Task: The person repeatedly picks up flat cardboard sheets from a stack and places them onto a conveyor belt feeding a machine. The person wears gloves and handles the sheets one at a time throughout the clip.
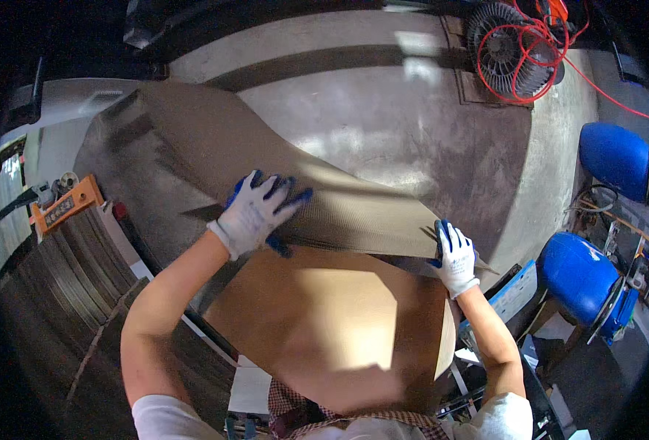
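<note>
A long ribbed sheet of corrugated cardboard lies curved across the middle, its far-left part reaching away over the floor. My left hand, in a white glove with blue-coated fingers, rests on the ribbed side with fingers spread. At the sheet's right end my right hand, gloved the same way, is closed on the edge; part of its grip is hidden. Closer to my body is a smooth brown cardboard sheet, partly under the ribbed one and lit by a bright patch.
Stacked dark cardboard sheets stand at the left beside an orange tool-like piece. Two blue drums are at the right. A round finned motor or blower with a red hose sits on the concrete floor at the far right.
</note>
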`<action>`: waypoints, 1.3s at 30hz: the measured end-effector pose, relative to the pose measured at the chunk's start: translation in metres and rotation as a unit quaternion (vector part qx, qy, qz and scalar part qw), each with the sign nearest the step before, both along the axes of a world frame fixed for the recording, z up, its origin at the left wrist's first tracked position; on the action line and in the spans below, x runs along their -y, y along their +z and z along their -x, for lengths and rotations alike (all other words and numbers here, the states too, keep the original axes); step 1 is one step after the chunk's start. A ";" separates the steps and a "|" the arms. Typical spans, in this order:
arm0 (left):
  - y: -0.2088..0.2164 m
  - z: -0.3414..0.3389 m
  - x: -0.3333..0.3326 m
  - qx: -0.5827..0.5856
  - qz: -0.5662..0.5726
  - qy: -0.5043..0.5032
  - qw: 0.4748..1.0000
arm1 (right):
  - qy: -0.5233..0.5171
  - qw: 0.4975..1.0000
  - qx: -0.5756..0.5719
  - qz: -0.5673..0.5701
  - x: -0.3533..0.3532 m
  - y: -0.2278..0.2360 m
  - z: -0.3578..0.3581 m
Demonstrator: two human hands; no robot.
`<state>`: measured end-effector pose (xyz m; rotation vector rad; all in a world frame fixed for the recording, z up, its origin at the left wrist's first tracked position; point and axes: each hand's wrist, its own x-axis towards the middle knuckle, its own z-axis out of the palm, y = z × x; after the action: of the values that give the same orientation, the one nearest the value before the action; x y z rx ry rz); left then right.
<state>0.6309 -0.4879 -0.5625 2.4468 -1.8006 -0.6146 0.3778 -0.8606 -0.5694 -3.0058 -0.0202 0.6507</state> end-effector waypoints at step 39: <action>-0.004 0.114 -0.026 -0.046 -0.062 0.214 0.974 | -0.501 0.731 -0.010 -0.463 0.222 -0.049 0.129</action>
<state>0.5172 -0.4617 -0.5667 2.7098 -1.1737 -0.7996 0.2491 -1.0828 -0.6188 -1.6346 0.9033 0.3376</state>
